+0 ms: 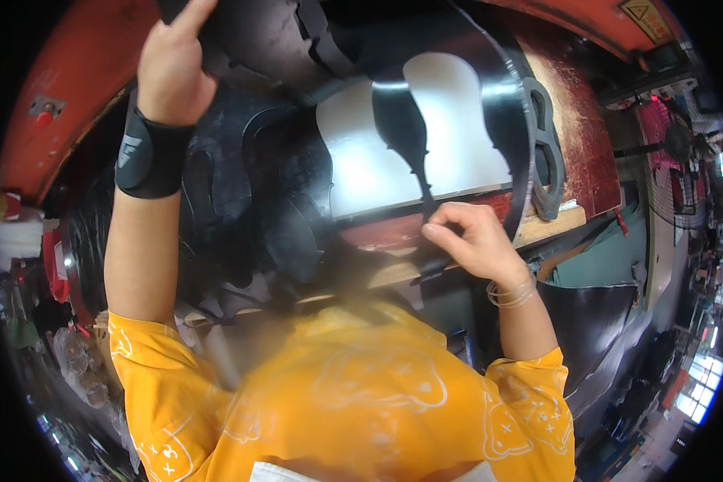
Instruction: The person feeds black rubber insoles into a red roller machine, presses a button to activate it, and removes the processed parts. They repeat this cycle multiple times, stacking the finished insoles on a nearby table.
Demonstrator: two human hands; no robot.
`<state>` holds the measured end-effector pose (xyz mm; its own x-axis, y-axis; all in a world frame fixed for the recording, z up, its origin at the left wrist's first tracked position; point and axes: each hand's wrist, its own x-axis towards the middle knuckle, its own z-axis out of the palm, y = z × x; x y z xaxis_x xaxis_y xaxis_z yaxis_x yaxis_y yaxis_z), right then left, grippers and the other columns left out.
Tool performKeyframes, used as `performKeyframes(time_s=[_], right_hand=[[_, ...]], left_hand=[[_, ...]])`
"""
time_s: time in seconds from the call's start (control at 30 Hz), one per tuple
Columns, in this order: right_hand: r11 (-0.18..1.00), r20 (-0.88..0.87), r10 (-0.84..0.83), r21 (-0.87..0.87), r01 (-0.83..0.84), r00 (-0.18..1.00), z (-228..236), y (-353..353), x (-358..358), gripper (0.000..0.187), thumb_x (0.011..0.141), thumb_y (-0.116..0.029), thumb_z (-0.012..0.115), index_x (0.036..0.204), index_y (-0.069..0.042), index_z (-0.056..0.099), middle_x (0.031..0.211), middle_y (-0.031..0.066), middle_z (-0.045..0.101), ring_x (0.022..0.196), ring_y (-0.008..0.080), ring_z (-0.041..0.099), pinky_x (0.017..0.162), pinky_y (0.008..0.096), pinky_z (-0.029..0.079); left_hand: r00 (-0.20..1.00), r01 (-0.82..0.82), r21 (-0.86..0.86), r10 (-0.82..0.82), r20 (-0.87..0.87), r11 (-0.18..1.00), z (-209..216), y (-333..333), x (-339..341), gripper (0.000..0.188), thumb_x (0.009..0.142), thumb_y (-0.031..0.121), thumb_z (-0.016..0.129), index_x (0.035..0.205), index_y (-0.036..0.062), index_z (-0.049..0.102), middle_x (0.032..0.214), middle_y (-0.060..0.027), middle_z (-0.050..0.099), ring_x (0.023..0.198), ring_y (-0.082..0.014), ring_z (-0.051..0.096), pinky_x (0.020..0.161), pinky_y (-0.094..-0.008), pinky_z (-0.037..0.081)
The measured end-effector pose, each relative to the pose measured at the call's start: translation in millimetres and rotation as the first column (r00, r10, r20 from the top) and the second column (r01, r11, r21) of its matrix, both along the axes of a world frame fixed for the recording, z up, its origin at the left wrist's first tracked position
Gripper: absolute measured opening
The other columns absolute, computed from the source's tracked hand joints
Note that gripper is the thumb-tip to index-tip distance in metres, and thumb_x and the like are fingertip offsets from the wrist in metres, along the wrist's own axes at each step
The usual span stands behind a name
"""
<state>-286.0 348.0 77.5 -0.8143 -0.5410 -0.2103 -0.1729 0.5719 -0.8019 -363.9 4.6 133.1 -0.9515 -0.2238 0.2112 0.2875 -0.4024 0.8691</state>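
A large black sheet (510, 104), flexible and shiny, lies bent across the work surface. Two sole-shaped holes in it show a pale, glossy board (454, 120) beneath. At the lower end of the narrow strip between these holes, my right hand (478, 241) pinches the sheet between thumb and fingertips. My left hand (175, 72), below a black wristband (157, 157), reaches up to the top left beside dark sheet material. One of its fingers stretches upward; the others are hidden or cut off, so its grip is unclear. Dark notched pieces (321, 40) lie to its right.
A grey metal frame with openings (545, 153) stands on the worn red-brown surface (590, 136) at the right. Orange machine panels (72, 96) rise at left and top right. More black sheeting (590, 321) hangs at the lower right. A fan (675, 145) stands beyond.
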Motion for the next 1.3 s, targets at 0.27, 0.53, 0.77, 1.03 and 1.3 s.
performKeyframes(time_s=[0.27,0.53,0.77,1.03,1.3], right_hand=[[0.99,-0.013,-0.063,0.125,0.064,0.998,-21.7,-1.5,-4.1,0.022,0.086,-0.017,0.066,0.079,0.003,0.062,0.067,0.0053,0.061,0.064,0.009,0.052,0.062,0.0265,0.045],[0.989,-0.066,-0.134,0.051,0.138,0.989,-29.3,11.7,10.5,0.023,0.085,-0.022,0.066,0.082,0.001,0.065,0.069,0.0129,0.064,0.061,0.0175,0.06,0.061,0.03,0.047],[0.987,-0.045,-0.106,0.12,0.111,0.993,12.6,3.3,23.5,0.018,0.084,-0.017,0.066,0.082,0.001,0.064,0.078,0.013,0.063,0.073,0.0224,0.062,0.069,0.0296,0.048],[0.987,-0.507,0.068,-0.092,-0.132,0.859,32.4,-97.9,-17.8,0.026,0.081,-0.008,0.067,0.103,-0.001,0.057,0.096,0.0131,0.061,0.091,0.0279,0.062,0.078,0.033,0.049],[0.901,-0.404,-0.118,-0.427,-0.073,0.907,-2.0,-138.7,-73.1,0.025,0.082,-0.013,0.065,0.104,-0.005,0.058,0.099,0.0136,0.06,0.096,0.0318,0.056,0.084,0.0384,0.045]], left_hand=[[0.991,-0.056,-0.005,0.057,0.123,0.998,12.7,-40.3,-26.1,0.024,0.097,0.02,0.052,0.099,-0.0018,0.061,0.089,-0.0132,0.068,0.08,-0.0261,0.067,0.075,-0.0382,0.056],[0.971,-0.068,0.001,0.066,0.23,0.998,-31.7,-134.3,-78.0,0.027,0.098,0.019,0.053,0.115,-0.0005,0.057,0.107,-0.0118,0.066,0.098,-0.0231,0.066,0.087,-0.0384,0.054],[0.997,-0.071,-0.018,0.072,0.029,0.997,-19.8,-80.3,-31.1,0.027,0.096,0.016,0.055,0.116,-0.0009,0.058,0.111,-0.0103,0.066,0.099,-0.0234,0.065,0.087,-0.0364,0.054],[0.992,-0.058,0.074,0.049,0.116,0.996,-43.1,24.4,58.3,0.029,0.095,0.019,0.057,0.119,0.0027,0.057,0.11,-0.0069,0.064,0.098,-0.0188,0.063,0.087,-0.0305,0.05],[0.903,-0.41,-0.356,0.428,-0.029,0.84,-57.4,8.7,73.1,0.027,0.09,0.02,0.066,0.103,-0.0039,0.066,0.098,-0.0064,0.067,0.088,-0.0145,0.06,0.085,-0.0265,0.045]])
